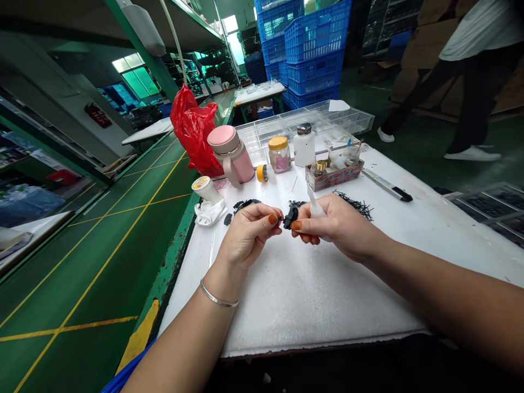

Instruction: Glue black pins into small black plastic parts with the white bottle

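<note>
Over the white table (286,300), my left hand (249,229) pinches a tiny dark piece at the fingertips, too small to make out. It almost meets the black part (290,218) that my right hand (327,221) grips between thumb and fingers. A small translucent bottle with a thin nozzle (316,209) is also tucked in my right hand. Behind my left hand lie black parts (245,204). Small black pieces (298,203) are behind the held part, and thin black sticks (358,206) lie scattered beyond my right hand.
A pink mug (237,161), yellow tape (262,173), a jar (280,155), a white bottle (304,147) and a patterned box (335,174) stand behind. A knife (388,185) lies right. Left runs a green conveyor (94,245). A person (470,82) is at the back right.
</note>
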A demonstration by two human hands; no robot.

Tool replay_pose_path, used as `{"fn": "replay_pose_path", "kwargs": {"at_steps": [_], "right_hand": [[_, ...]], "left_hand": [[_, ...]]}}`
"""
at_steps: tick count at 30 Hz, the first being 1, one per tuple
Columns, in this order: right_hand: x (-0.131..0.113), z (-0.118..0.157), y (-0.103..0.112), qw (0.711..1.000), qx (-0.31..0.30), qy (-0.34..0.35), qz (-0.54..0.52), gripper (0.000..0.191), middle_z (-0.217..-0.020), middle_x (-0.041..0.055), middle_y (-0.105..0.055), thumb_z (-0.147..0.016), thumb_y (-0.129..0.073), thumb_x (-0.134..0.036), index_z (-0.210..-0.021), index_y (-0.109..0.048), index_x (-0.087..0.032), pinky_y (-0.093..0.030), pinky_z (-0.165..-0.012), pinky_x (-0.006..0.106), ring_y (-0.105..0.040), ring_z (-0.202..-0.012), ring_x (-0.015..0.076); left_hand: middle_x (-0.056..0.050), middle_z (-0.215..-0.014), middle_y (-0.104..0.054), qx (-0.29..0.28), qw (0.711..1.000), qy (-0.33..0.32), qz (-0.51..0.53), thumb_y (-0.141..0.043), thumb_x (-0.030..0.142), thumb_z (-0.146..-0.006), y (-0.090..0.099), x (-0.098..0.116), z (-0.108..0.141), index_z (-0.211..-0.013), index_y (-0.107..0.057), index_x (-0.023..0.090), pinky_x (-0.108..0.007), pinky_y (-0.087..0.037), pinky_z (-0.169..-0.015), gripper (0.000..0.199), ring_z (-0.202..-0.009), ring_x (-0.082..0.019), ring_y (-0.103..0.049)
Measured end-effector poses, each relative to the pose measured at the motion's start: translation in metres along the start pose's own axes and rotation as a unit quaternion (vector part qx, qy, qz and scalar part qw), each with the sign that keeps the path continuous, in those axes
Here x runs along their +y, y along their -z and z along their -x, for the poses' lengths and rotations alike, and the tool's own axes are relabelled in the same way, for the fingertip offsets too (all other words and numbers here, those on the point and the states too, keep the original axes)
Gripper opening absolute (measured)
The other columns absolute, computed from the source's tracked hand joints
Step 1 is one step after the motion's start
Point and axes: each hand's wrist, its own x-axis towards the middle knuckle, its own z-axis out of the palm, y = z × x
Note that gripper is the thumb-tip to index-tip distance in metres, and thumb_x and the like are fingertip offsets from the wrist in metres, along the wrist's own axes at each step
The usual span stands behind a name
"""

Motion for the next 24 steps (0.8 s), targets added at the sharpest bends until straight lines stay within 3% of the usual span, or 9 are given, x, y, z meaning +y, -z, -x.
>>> {"fn": "replay_pose_path", "kwargs": {"at_steps": [7,17,24], "right_hand": [[-0.0007,0.0002,-0.0017,1.000,0.016,0.017,-0.001,0.027,-0.051,0.0000,-0.058,-0.068,-0.080,-0.036,-0.061,-0.067,-0.014,-0.035,-0.048,0.022,-0.049,-0.049,0.0088],[-0.0048,0.0039,-0.0011,0.997,0.011,0.035,0.065,0.031,-0.053,0.0012,-0.059,-0.069,-0.078,-0.040,-0.058,-0.064,-0.014,-0.037,-0.050,0.024,-0.051,-0.051,0.0114],[-0.0047,0.0048,-0.0024,0.992,0.036,0.058,0.106,0.027,-0.051,0.0004,-0.056,-0.072,-0.072,-0.036,-0.058,-0.065,-0.014,-0.034,-0.050,0.024,-0.048,-0.050,0.0109]], "left_hand": [[-0.002,-0.077,-0.070,0.003,1.000,-0.005,0.021,-0.093,0.019,-0.058,-0.0030,0.0004,0.0010,-0.065,-0.073,0.015,-0.013,-0.055,-0.054,0.021,-0.059,-0.009,-0.064],[-0.004,-0.074,-0.070,0.008,1.000,0.022,-0.001,-0.096,0.023,-0.051,-0.0011,0.0030,0.0013,-0.063,-0.073,0.013,-0.015,-0.056,-0.055,0.028,-0.060,-0.010,-0.065],[-0.005,-0.074,-0.069,0.021,0.999,-0.019,-0.026,-0.094,0.021,-0.055,-0.0027,0.0028,0.0020,-0.062,-0.072,0.013,-0.016,-0.055,-0.055,0.024,-0.060,-0.010,-0.063]]}}
